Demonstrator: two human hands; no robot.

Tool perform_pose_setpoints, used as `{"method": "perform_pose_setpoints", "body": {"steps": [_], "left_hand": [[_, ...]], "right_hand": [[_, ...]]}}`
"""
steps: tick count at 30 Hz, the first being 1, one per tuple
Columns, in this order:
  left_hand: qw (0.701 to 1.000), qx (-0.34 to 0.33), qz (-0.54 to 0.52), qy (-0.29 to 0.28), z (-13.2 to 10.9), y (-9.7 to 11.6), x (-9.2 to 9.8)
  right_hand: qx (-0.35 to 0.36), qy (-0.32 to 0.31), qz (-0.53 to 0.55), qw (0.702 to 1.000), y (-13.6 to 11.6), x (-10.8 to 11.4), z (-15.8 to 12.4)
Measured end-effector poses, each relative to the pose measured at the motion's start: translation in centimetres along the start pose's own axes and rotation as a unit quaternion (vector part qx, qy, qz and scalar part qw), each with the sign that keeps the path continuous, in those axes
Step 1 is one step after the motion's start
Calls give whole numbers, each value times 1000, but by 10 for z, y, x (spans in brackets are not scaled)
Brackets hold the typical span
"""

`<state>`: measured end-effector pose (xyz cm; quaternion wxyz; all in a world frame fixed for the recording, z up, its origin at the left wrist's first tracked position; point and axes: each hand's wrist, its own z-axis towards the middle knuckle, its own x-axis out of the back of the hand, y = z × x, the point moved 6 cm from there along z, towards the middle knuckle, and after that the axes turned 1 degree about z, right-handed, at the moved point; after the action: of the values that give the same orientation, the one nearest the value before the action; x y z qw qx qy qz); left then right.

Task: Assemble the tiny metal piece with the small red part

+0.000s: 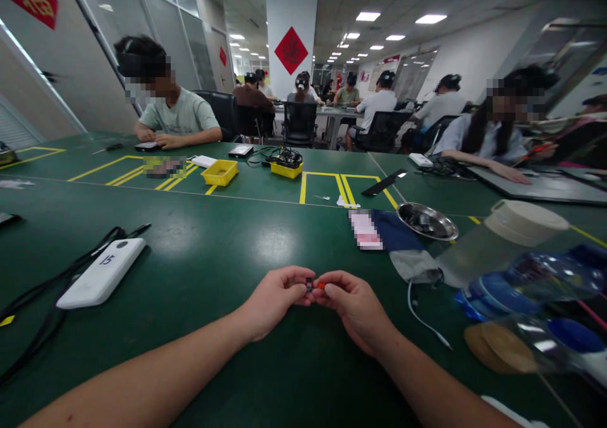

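Tabletop [208, 244], glossy dark green, bears a round shiny metal dish [451, 231] with black pieces [421, 221] inside and a yellow plastic box [286, 172] heaped with black cables [287, 157]. Above it, left hand [277, 298] pinches one tiny dark-grey piece [310, 285]; right hand [355, 305], one tiny orange piece [322, 285]. Whether they touch, I cannot tell.

With our two hands [275, 298] at the clock's centre, we count one dark part [310, 285], one orange part [322, 285], two yellow trays [220, 174] near eleven, one white device [103, 273] at nine, one metal dish [446, 233] at two, one cream-lidded bottle [488, 244] near three
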<state>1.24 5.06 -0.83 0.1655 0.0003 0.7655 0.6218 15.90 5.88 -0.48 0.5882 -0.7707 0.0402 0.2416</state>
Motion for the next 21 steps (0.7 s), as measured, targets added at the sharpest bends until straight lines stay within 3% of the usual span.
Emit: {"method": "perform_pose_setpoints", "body": {"steps": [21], "left_hand": [[1000, -2, -10, -6, 0, 2, 0]], "right_hand": [[8, 4, -14, 1000, 1, 3, -1]]}}
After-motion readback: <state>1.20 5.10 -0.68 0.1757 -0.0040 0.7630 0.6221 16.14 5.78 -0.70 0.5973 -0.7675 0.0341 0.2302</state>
